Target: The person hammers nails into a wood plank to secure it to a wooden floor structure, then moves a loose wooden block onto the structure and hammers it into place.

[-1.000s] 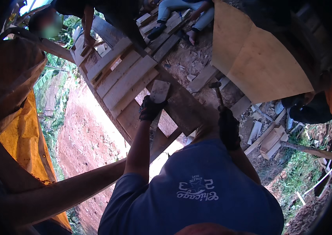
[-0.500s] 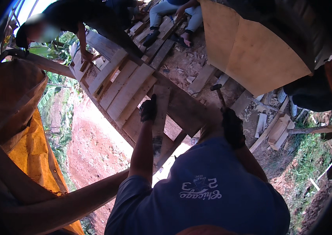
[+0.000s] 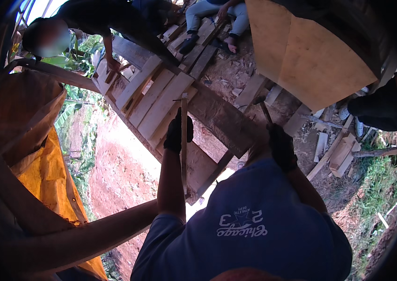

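Observation:
My left hand (image 3: 174, 133), in a black glove, is wrapped around a narrow wooden board (image 3: 184, 161), which stands on its edge above the bench. A thin nail (image 3: 176, 99) sticks out sideways near the board's far end. My right hand (image 3: 282, 149), also gloved in black, grips a hammer (image 3: 265, 110) by its handle, head pointing up and away, off to the right of the bench. Beyond my left hand, several pale planks (image 3: 164, 104) lie side by side across the bench. A wide dark board (image 3: 222, 119) runs along the bench's right side.
At the upper left, a co-worker leans over the bench with a hand (image 3: 113, 64) at the planks. Another person's legs (image 3: 198, 18) show at the top. A large tan sheet (image 3: 311, 58) stands upper right, above scrap wood (image 3: 343, 152). A thick pole (image 3: 95, 239) and orange tarp (image 3: 51, 171) are left.
My left hand has turned the board from lying flat onto its edge, bringing the nail into sight. My right hand still holds the hammer, slightly lower. The whole view has shifted a little.

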Tool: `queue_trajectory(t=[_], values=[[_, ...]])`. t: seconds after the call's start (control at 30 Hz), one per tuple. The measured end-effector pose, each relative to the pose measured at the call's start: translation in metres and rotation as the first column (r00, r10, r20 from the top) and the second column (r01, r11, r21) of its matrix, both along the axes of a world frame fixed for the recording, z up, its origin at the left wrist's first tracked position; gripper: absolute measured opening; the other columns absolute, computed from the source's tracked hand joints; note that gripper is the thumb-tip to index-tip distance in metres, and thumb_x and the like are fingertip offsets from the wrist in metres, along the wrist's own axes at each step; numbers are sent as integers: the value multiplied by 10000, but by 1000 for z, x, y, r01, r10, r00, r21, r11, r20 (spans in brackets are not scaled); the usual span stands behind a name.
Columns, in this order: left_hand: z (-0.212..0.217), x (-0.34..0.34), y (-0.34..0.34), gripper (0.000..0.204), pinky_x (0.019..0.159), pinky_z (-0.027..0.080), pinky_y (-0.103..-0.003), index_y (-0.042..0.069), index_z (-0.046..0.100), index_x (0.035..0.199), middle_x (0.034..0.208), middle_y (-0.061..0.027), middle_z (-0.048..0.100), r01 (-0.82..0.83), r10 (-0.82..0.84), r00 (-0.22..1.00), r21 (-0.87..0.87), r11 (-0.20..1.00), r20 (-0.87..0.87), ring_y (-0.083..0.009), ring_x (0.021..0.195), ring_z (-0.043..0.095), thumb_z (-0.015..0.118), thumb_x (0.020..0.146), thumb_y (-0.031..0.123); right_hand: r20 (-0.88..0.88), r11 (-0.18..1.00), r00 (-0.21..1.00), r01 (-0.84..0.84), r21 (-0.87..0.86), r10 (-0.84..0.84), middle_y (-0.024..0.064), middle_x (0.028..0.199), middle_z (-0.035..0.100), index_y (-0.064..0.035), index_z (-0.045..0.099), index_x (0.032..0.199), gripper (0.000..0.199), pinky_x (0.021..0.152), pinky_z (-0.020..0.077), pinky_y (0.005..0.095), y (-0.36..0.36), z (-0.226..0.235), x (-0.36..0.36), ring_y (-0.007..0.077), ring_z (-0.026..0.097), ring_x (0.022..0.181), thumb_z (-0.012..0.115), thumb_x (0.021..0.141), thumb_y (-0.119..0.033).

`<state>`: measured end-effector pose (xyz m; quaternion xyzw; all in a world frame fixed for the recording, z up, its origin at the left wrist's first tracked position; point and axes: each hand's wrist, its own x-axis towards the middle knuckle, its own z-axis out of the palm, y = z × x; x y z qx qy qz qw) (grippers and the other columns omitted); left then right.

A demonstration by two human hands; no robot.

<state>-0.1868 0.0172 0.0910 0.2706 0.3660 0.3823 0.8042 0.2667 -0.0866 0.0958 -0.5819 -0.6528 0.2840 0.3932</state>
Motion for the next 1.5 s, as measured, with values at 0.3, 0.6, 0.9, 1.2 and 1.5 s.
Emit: queue_trajectory(t=[0.3, 0.6, 0.9, 1.2, 1.5], values=[[35, 54, -35, 646, 401, 400, -329, 165, 551, 750, 551, -21, 479, -237, 215, 956, -97, 967, -201, -191, 411, 479, 414, 1124, 674, 69, 999, 997, -34, 39, 31, 224, 1095, 734, -23, 695, 1263, 228, 752, 582, 448, -4, -6, -4, 429, 742, 951, 578, 1071, -60], [26, 58, -56, 668, 398, 414, -331, 174, 550, 711, 539, -20, 502, -248, 230, 910, -11, 969, -345, -184, 399, 495, 410, 1125, 679, 88, 993, 993, -87, 78, 80, 238, 1105, 727, -27, 687, 1245, 207, 784, 584, 485, -5, -5, -7, 466, 726, 1022, 559, 1091, -78], [18, 56, -55, 661, 425, 459, -345, 136, 645, 775, 576, -42, 578, -271, 217, 892, -83, 959, -397, -202, 441, 572, 512, 1078, 708, 98, 996, 993, -75, 39, 71, 214, 1077, 738, -35, 693, 1269, 215, 747, 573, 450, -2, -13, -4, 394, 740, 912, 568, 1111, -109], [-1, 56, -44, 644, 427, 464, -349, 134, 669, 784, 587, -41, 592, -199, 125, 900, -138, 970, -417, -201, 446, 581, 555, 1062, 703, 69, 997, 996, -67, 49, 64, 131, 914, 706, -32, 715, 1240, 217, 657, 526, 374, 5, -23, 1, 217, 667, 735, 581, 1117, -151], [2, 75, -43, 642, 377, 376, -340, 213, 534, 679, 537, 7, 483, -188, 109, 954, -277, 942, -280, -193, 387, 478, 481, 1089, 704, 8, 999, 999, -47, -1, 47, 110, 844, 686, -57, 719, 1257, 232, 606, 500, 368, 12, -24, 3, 183, 633, 676, 575, 1139, -196]])
